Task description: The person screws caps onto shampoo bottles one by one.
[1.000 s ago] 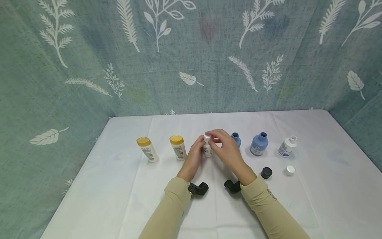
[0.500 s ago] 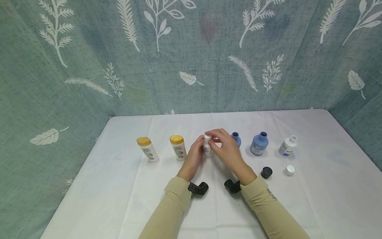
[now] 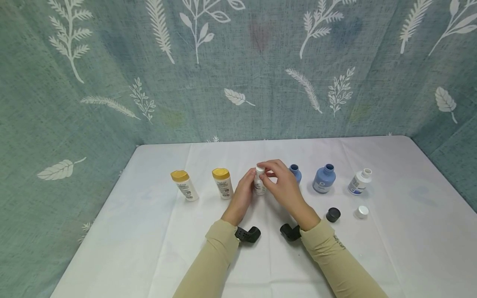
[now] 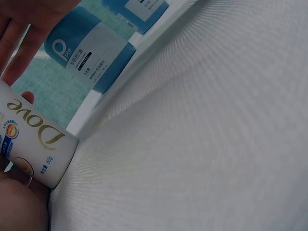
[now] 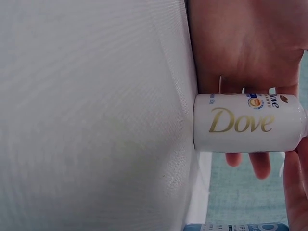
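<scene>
A small white Dove bottle [image 3: 259,188] stands upright on the table, with its gold lettering showing in the right wrist view. My left hand [image 3: 242,193] grips its body from the left, fingers reaching behind it. At the top, my right hand [image 3: 284,182] pinches the white cap [image 3: 259,169] between thumb and fingers. The left wrist view shows the bottle [image 4: 36,134] low at the left, and the right hand [image 4: 29,31] above it. Just behind the right hand is a blue bottle [image 3: 295,169] with an uncovered neck, partly hidden by that hand.
Two white bottles with gold caps, one farther left [image 3: 185,187] and one nearer [image 3: 222,185], stand left of the hands. To the right are another uncapped blue bottle [image 3: 324,179] and an uncapped white bottle [image 3: 359,182]. A black cap [image 3: 333,214] and a white cap [image 3: 362,212] lie before them.
</scene>
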